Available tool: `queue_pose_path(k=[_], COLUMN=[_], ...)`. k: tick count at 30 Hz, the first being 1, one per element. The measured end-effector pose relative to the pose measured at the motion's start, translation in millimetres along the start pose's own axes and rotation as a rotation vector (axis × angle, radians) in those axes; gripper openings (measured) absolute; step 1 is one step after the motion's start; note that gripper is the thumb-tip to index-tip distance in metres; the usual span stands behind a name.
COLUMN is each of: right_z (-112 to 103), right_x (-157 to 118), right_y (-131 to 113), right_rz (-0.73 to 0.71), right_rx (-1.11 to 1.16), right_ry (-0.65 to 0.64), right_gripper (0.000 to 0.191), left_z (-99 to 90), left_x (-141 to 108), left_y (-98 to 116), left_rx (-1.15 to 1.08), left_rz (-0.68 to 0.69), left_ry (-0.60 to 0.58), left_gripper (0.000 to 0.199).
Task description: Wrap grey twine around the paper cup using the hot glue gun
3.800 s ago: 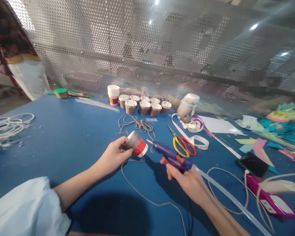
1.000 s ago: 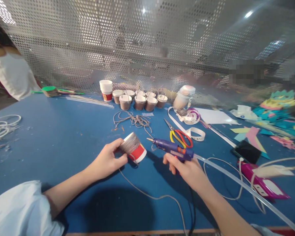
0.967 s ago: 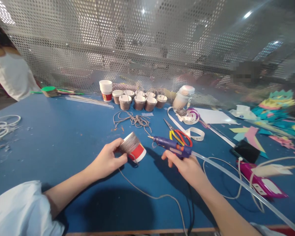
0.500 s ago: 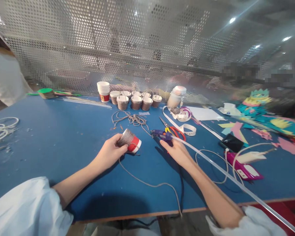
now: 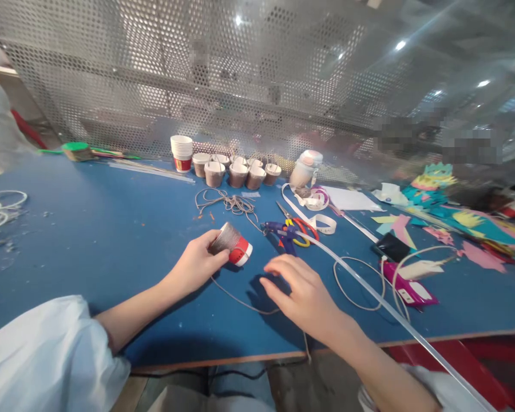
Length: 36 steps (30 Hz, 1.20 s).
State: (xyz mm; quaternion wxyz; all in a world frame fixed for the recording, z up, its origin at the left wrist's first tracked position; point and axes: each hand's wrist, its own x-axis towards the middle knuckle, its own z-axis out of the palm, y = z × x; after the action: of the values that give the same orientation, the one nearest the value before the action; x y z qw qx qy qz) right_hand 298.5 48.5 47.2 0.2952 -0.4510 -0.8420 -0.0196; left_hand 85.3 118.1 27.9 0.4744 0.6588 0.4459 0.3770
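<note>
My left hand (image 5: 197, 256) grips a paper cup (image 5: 241, 252) tilted on its side above the table. Grey cord is wound round the upper part of the cup, and red and white show lower down. From the cup a loose length of grey cord (image 5: 244, 304) trails under my right hand toward the table's front edge. My right hand (image 5: 302, 289) hovers with fingers bent and apart, holding nothing. Just beyond it lies a blue hot glue gun (image 5: 283, 230) with a long clear glue stick (image 5: 364, 285) stretching from its rear to the lower right.
Scissors (image 5: 298, 226) and white tape (image 5: 326, 224) lie beyond the glue gun. Farther back are tangled cord (image 5: 234, 204), several cord-wrapped cups (image 5: 237, 176), stacked cups (image 5: 182, 150) and a jar (image 5: 305, 167). A magenta power strip (image 5: 409, 286) and paper scraps (image 5: 399, 229) occupy the right.
My right hand has let go of the glue gun, which now lies on the table, and has drawn back toward me. My left hand still holds the cup, turned slightly.
</note>
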Motion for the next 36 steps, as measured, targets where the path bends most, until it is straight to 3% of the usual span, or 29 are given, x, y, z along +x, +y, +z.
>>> queue_pose_path(k=[6,15,26,36], right_z=[25.6,45.0,44.8,41.6], right_x=[38.1,35.2,30.9,29.8], right_y=[9.0,15.8,16.4,14.5], right_rz=[-0.094,-0.072,-0.074,-0.076], right_rx=[0.014,0.094,0.07,0.035], right_ry=[0.046,0.105,0.146,0.163], right_gripper=[0.008,0.012,0.013,0.014], left_z=[3.5,6.2,7.2,7.2], left_x=[-5.3,-5.5,-8.6,-10.7], left_y=[4.0,-5.0,-0.7,4.0], left_rx=[-0.049,0.019,0.019,0.144], left_rz=[0.031,-0.046,-0.044,0.045], left_ry=[-0.032,-0.05,-0.096,-0.088], left_gripper=[0.027,0.037,0.035,0.026])
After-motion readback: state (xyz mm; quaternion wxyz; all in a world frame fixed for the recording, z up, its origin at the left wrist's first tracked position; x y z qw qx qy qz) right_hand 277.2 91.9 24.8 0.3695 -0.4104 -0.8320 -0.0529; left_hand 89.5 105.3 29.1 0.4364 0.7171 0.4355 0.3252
